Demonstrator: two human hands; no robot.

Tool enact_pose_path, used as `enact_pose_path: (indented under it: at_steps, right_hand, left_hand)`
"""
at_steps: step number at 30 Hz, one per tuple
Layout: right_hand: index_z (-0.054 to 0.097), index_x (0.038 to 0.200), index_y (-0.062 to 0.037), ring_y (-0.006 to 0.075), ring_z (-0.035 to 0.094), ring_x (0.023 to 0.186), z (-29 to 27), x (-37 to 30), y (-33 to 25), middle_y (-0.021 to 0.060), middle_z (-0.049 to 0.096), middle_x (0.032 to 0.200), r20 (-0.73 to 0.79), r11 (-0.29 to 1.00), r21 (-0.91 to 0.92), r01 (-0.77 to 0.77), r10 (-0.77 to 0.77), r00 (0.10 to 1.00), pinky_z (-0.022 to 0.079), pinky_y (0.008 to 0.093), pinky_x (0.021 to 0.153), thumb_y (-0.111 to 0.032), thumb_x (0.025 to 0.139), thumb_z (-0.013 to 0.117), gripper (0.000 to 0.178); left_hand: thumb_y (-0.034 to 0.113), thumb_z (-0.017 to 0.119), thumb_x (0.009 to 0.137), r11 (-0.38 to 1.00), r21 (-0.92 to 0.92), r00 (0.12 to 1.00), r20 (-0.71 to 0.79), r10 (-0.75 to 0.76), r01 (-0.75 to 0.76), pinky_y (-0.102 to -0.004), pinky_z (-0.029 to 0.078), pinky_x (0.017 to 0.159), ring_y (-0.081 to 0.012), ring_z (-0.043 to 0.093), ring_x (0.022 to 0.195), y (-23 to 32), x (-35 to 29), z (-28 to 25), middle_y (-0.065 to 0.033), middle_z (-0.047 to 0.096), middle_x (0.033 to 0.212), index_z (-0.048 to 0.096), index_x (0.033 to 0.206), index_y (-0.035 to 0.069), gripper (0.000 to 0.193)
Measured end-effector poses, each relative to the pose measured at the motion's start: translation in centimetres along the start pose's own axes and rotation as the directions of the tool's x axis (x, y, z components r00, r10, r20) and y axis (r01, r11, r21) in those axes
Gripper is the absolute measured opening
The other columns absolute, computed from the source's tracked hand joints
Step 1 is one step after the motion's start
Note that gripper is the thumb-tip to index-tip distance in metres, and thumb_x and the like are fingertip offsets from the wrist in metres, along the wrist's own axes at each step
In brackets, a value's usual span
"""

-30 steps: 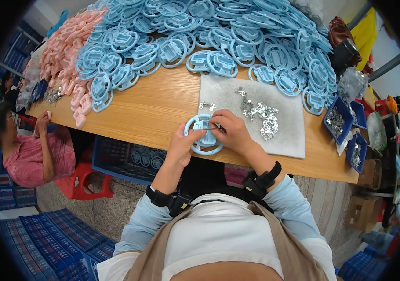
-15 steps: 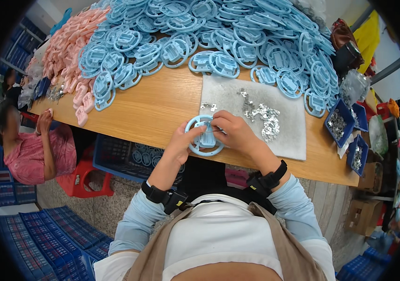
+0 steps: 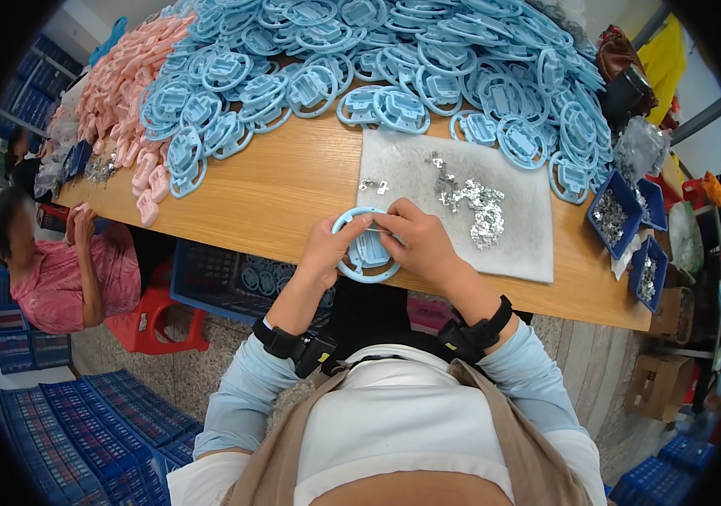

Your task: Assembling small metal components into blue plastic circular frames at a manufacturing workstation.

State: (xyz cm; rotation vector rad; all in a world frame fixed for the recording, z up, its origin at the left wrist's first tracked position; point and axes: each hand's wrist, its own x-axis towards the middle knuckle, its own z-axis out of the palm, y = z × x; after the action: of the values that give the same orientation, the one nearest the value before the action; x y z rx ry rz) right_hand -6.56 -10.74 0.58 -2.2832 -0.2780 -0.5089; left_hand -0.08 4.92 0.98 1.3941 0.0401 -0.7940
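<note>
At the table's near edge, my left hand (image 3: 324,251) grips a light blue round plastic frame (image 3: 369,250) by its left side. Its thumb lies over the upper part of the frame. My right hand (image 3: 418,239) is closed at the frame's upper right, with thumb and fingers pinched around a thin metal piece, too small to name, that reaches toward the left thumb. Fingers hide the top of the frame. Beyond my hands, a white felt mat (image 3: 521,244) carries a scatter of small shiny metal plates (image 3: 485,221) and a few more metal plates (image 3: 374,185) at its left.
A big heap of blue frames (image 3: 318,84) covers the table's far side, with pink plastic parts (image 3: 129,93) to its left. Blue bins of metal pieces (image 3: 612,215) stand at right. A blue crate (image 3: 209,282) is below the edge. Another person (image 3: 65,270) sits at left.
My right hand has shifted slightly left and up, closer to the left thumb. The thin metal piece shows less between the hands. The frame stays in my left hand.
</note>
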Motion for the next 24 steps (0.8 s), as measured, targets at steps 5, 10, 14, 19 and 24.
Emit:
enact_pose_path:
  at_steps: [5, 10, 14, 19, 24]
  right_hand:
    - [0.064, 0.095, -0.0064, 0.0229, 0.057, 0.061, -0.1, -0.1, -0.2, 0.0070, 0.055, 0.078, 0.015, 0.999, -0.041, -0.001, 0.001, 1.000, 0.047, 0.0317, 0.056, -0.003, 0.069, 0.064, 0.027]
    - [0.067, 0.084, -0.0038, 0.0210, 0.057, 0.058, -0.2, 0.5, 0.1, 0.0090, 0.057, 0.070, 0.079, 0.886, 0.338, -0.319, 0.311, 0.947, 0.045, 0.0304, 0.052, -0.010, 0.071, 0.062, 0.015]
    - [0.067, 0.080, -0.0016, 0.0214, 0.056, 0.060, 0.2, 0.9, 0.0, 0.0109, 0.059, 0.067, 0.092, 0.825, 0.385, -0.413, 0.412, 0.907, 0.044, 0.0299, 0.055, -0.011, 0.073, 0.061, 0.014]
    - [0.065, 0.094, -0.0037, 0.0299, 0.058, 0.066, 0.6, 1.0, 0.1, 0.0138, 0.059, 0.074, 0.072, 0.955, 0.119, -0.271, 0.264, 0.962, 0.046, 0.0365, 0.061, -0.017, 0.077, 0.060, 0.022]
    - [0.055, 0.114, -0.0071, 0.0263, 0.057, 0.064, -0.3, -0.7, -1.6, 0.0128, 0.059, 0.082, -0.065, 0.956, -0.010, -0.292, 0.291, 0.954, 0.046, 0.0346, 0.058, -0.008, 0.080, 0.058, 0.035]
  left_hand:
    - [0.021, 0.062, 0.082, 1.000, -0.017, 1.000, -0.010, 0.023, -0.024, -0.0239, 0.051, 0.057, -0.0128, 0.062, 0.070, -0.5, 0.2, -0.1, -0.0085, 0.063, 0.083, 0.059, 0.097, -0.004, 0.029]
    - [0.022, 0.062, 0.083, 0.999, -0.021, 0.999, -0.015, 0.029, -0.029, -0.0240, 0.050, 0.057, -0.0130, 0.062, 0.070, -1.1, 0.6, -0.5, -0.0087, 0.063, 0.083, 0.059, 0.097, -0.005, 0.030]
    - [0.022, 0.061, 0.083, 1.000, 0.014, 1.000, -0.014, 0.010, -0.010, -0.0239, 0.050, 0.056, -0.0125, 0.062, 0.069, -0.2, 0.0, 0.0, -0.0081, 0.062, 0.082, 0.059, 0.098, -0.004, 0.030]
    - [0.021, 0.061, 0.083, 1.000, 0.003, 1.000, 0.019, 0.022, -0.022, -0.0238, 0.050, 0.054, -0.0123, 0.062, 0.068, -0.3, 0.0, -0.3, -0.0072, 0.062, 0.081, 0.059, 0.098, -0.002, 0.028]
    - [0.015, 0.062, 0.081, 0.995, -0.098, 0.991, 0.133, -0.008, 0.021, -0.0238, 0.050, 0.055, -0.0115, 0.061, 0.069, -0.1, -0.4, -1.0, -0.0066, 0.062, 0.083, 0.057, 0.100, -0.001, 0.026]
